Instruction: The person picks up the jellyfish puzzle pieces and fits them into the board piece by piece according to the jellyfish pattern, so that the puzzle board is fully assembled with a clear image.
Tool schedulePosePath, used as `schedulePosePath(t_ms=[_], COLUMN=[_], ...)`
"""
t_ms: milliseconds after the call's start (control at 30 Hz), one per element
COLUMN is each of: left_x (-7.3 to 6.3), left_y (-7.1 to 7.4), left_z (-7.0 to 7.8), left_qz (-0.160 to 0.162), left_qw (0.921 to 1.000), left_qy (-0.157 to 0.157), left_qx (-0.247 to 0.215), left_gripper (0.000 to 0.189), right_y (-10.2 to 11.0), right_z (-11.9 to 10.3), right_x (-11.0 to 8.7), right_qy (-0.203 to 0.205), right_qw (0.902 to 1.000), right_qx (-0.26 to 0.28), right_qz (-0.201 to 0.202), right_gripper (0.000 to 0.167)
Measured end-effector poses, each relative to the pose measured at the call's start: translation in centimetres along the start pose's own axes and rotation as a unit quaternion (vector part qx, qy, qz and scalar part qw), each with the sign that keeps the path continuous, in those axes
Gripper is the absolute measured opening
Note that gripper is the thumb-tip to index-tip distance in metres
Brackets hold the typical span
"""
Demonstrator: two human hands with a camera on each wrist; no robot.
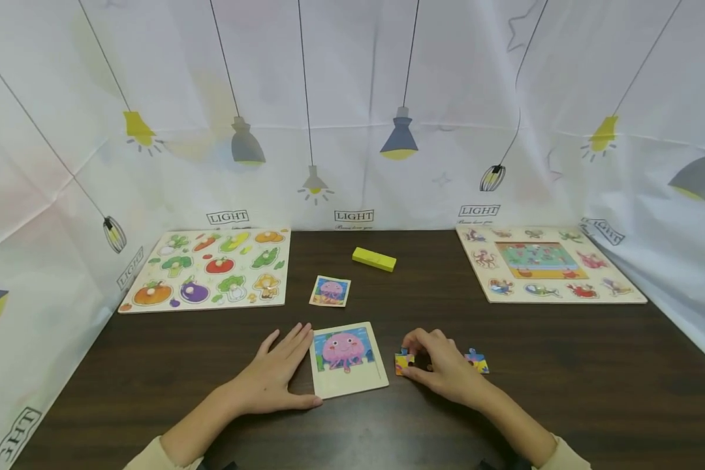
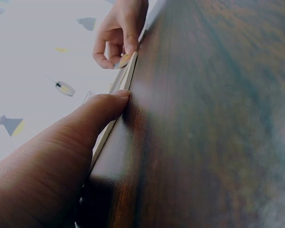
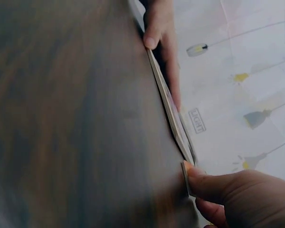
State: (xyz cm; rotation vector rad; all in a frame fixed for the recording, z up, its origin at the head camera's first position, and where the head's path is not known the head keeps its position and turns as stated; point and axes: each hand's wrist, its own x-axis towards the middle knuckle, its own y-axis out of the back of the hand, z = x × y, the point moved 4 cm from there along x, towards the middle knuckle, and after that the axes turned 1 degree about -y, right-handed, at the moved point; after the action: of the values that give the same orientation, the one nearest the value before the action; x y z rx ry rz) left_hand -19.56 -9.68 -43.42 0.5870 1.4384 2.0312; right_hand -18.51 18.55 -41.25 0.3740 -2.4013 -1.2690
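Observation:
A square jigsaw board [image 1: 355,383] lies in the middle of the table in the head view, its upper part showing a pink jellyfish and its lower part bare wood. My left hand [image 1: 270,382] rests along the board's left side, fingers straight, with the thumb [image 2: 111,102] at its near corner. To the right of the board, my right hand [image 1: 443,369] pinches a yellow and blue jigsaw piece [image 1: 401,365] between thumb and fingers. In the right wrist view this piece [image 3: 186,178] is tilted on edge near the board's corner. Another jigsaw piece [image 1: 478,361] lies beyond that hand, partly hidden.
Behind the board are a small jellyfish picture card [image 1: 323,301] and a yellow block [image 1: 374,259]. A vegetable peg puzzle [image 1: 196,305] lies at the back left, a sea-animal puzzle [image 1: 564,297] at the back right. A white lamp-print cloth [image 1: 352,85] hangs around the dark table [image 1: 352,444].

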Motion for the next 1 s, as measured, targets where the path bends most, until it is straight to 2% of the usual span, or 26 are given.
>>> schedulePosePath(t_ms=[133, 367, 533, 867, 1000], left_x=[-0.1, -0.3, -0.1, 0.1, 0.0], left_y=[0.0, 0.0, -0.2, 0.0, 0.1], left_z=[-0.2, -0.4, -0.4, -0.3, -0.2], left_qz=[0.007, 0.011, 0.01, 0.0, -0.003], left_qw=[1.0, 0.9999, 0.9999, 1.0, 1.0], left_qy=[0.001, 0.009, 0.007, 0.004, 0.003], left_qx=[-0.004, -0.008, -0.003, 0.0, -0.002], left_gripper=[0.107, 0.108, 0.108, 0.108, 0.108], right_y=[-0.4, -0.4, 0.0, 0.1, 0.1], right_z=[-0.2, -0.6, -0.5, -1.0, -1.5], right_x=[0.3, 0.6, 0.4, 0.6, 0.9], right_qy=[-0.005, 0.031, 0.02, -0.018, -0.018], right_qw=[0.9999, 0.9985, 0.9979, 0.9965, 0.9958], right_qx=[0.006, 0.025, 0.042, 0.079, 0.089], right_qz=[0.009, 0.036, 0.045, 0.018, 0.004], right_gripper=[0.032, 0.025, 0.023, 0.023, 0.023])
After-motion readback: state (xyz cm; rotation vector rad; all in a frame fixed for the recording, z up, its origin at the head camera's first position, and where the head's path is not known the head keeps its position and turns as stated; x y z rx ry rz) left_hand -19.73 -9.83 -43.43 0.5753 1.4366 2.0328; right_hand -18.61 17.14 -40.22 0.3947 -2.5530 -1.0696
